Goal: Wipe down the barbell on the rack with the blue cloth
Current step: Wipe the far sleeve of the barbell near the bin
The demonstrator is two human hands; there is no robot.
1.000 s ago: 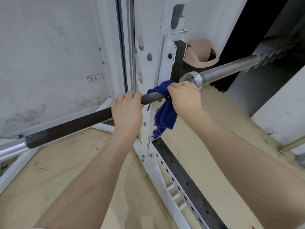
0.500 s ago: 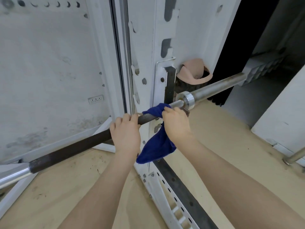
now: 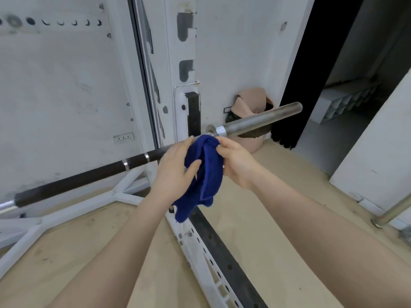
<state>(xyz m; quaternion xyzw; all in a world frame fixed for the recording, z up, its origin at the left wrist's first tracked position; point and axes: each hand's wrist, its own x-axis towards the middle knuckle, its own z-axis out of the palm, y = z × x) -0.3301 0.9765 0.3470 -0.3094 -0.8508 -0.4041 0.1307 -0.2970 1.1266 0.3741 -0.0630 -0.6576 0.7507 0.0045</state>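
Observation:
The barbell [image 3: 93,173] lies across the white rack [image 3: 184,90], its dark shaft running from lower left up to a silver sleeve [image 3: 255,121] at the right. The blue cloth [image 3: 205,174] hangs in front of the bar, just left of the sleeve collar. My left hand [image 3: 175,172] holds the cloth's left side with the thumb pressed on it. My right hand [image 3: 238,161] pinches the cloth's upper right edge. Both hands are off the bar. The cloth hides the stretch of shaft behind it.
A white rack base beam with a black slotted strip [image 3: 222,258] runs toward me between my arms. A pink bin [image 3: 253,107] stands behind the sleeve. A dark doorway [image 3: 322,63] opens at the right. A metal pipe [image 3: 391,212] sticks in at the right edge.
My left hand let go of the bar shaft and took hold of the cloth. My right hand lifted the cloth off the bar. The view tilted up and drew back.

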